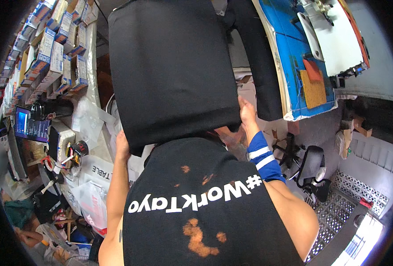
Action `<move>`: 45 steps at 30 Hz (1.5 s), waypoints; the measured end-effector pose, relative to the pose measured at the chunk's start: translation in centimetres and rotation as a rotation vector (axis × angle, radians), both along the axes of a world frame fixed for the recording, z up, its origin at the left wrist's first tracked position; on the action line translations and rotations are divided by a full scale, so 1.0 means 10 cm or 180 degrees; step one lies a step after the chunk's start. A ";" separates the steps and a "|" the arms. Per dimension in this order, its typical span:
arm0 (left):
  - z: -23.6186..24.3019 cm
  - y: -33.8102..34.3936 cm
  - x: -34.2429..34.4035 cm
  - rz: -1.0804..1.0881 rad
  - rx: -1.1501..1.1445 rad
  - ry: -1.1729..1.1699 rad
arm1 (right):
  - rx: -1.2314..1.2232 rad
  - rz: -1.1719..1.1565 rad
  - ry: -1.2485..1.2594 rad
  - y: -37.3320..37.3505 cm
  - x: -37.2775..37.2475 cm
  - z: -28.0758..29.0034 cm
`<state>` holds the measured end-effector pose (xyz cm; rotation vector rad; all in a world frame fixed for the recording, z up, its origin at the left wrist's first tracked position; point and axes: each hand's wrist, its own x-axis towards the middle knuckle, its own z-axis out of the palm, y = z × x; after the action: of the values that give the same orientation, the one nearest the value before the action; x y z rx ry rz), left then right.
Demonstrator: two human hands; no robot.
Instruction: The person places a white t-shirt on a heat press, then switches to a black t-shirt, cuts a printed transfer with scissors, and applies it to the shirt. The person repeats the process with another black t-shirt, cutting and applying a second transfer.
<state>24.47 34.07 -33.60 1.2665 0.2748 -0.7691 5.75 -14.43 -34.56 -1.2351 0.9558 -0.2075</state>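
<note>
A large black flat panel point(172, 75), apparently fabric or rubber, fills the upper middle, its near end bent into a fold. My left hand point(122, 144) grips its near left edge, and my right hand point(246, 113) grips the right edge a little farther up; the fingers of both are partly hidden by it. Beside the panel on the right hangs a narrower black piece point(260, 75). Below the panel is my black shirt point(196, 168), with white lettering and pale orange blotches. A blue and white striped sleeve point(263, 157) covers part of my right arm.
Stacked boxes point(50, 53), a monitor point(30, 124) and clear plastic bags line the left. At upper right stands a blue-topped table point(294, 88) with white equipment and orange and yellow pads. An office chair point(312, 168) is at right. Another person's arm point(30, 237) shows at lower left.
</note>
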 end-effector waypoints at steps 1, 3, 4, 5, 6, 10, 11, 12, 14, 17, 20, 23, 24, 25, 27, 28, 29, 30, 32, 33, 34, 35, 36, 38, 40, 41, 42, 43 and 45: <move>-0.06 -0.05 -0.04 0.0126 0.0228 0.0216 | 0.0435 0.0214 -0.0137 0.01 0.01 -0.07; -0.14 -0.06 -0.04 0.0255 0.0425 0.0616 | 0.0949 0.0657 -0.0050 -0.07 0.08 -0.14; -0.16 -0.04 0.03 -0.0111 0.1104 0.0402 | 0.1031 0.0722 0.0426 -0.14 0.11 -0.12; -0.16 0.00 0.16 -0.0590 0.1650 -0.0278 | 0.0387 0.0684 0.0519 -0.24 0.24 -0.10; -0.14 0.05 0.33 -0.1125 0.2322 -0.0901 | -0.0646 0.0807 0.0885 -0.32 0.37 -0.04; 0.07 -0.05 1.54 0.0253 0.2029 -0.1409 | -0.1797 0.0012 0.1078 -0.68 1.33 0.45; 0.16 -0.17 1.89 0.0234 0.1736 -0.1839 | -0.2642 0.0168 0.0782 -0.72 1.62 0.58; 0.24 -0.36 2.20 0.0350 0.1496 -0.2026 | -0.2833 0.0149 0.0452 -0.74 1.97 0.69; 0.39 -0.81 2.73 0.0249 0.1582 -0.3126 | -0.3094 0.0249 -0.0034 -0.75 2.65 0.84; 0.51 -1.51 3.25 -0.0362 0.2029 -0.3546 | -0.2570 0.0923 0.0243 -0.81 3.41 0.90; 0.53 -1.83 3.63 0.0149 0.1426 -0.2576 | -0.2020 0.1035 0.1406 -1.10 3.90 0.82; 0.41 -1.86 4.02 0.0951 0.0235 -0.1394 | -0.3285 0.0607 0.1465 -1.41 4.08 0.66; 0.35 -1.84 4.12 0.1231 -0.0151 -0.0985 | -0.3346 0.0455 0.1241 -1.47 4.11 0.59; 0.30 -1.78 4.20 0.0528 -0.0833 -0.0772 | -0.1573 0.0525 0.0391 -1.50 4.17 0.52; 0.20 -1.68 4.32 0.0347 -0.0256 -0.0291 | 0.0284 0.0569 -0.0128 -1.56 4.23 0.41; 0.13 -1.67 4.32 0.0103 -0.0211 -0.0098 | 0.0384 0.0626 0.0129 -1.59 4.24 0.37; 0.15 -1.57 4.43 -0.0236 0.1135 -0.1104 | 0.0682 0.0759 0.0366 -1.63 4.26 0.35; 0.11 -1.53 4.42 0.0100 0.1221 -0.1815 | -0.0318 0.0690 0.0322 -1.67 4.27 0.32; 0.11 -1.42 4.51 0.0636 0.1400 -0.2087 | -0.1956 0.0531 0.0349 -1.77 4.29 0.29; 0.06 -1.43 4.52 0.0632 0.1448 -0.2452 | -0.1685 0.0320 -0.0074 -1.79 4.28 0.26; 0.04 -1.40 4.54 0.0308 0.1894 -0.2473 | -0.1876 0.0626 0.0105 -1.81 4.27 0.22; -0.02 -1.41 4.54 0.0097 0.2298 -0.2585 | -0.2118 0.0804 0.0304 -1.81 4.26 0.18; -0.06 -1.41 4.56 -0.0074 0.2785 -0.2702 | -0.2306 0.1014 0.0535 -1.81 4.26 0.14; -0.15 -1.43 4.57 0.0008 0.2183 -0.2594 | -0.1793 0.0581 0.0198 -1.78 4.24 0.06; -0.19 -1.41 4.57 0.0131 0.2012 -0.2319 | -0.1081 0.0303 -0.0120 -1.76 4.21 0.03; -0.18 -1.39 4.56 0.0221 0.2034 -0.2428 | -0.0654 0.0222 -0.0377 -1.77 4.19 0.05; -0.15 -1.36 4.55 0.0339 0.2223 -0.2615 | -0.0111 0.0179 -0.0815 -1.77 4.18 0.08; -0.11 -1.33 4.55 0.0289 0.2273 -0.2738 | -0.0011 0.0170 -0.0892 -1.79 4.18 0.12; -0.01 -1.30 4.54 0.0368 0.2196 -0.2881 | -0.0475 0.0086 -0.0637 -1.82 4.17 0.19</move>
<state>69.92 21.08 -33.67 2.0919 -0.1501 0.0806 47.48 -32.63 -32.70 -1.3355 0.7604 -0.3796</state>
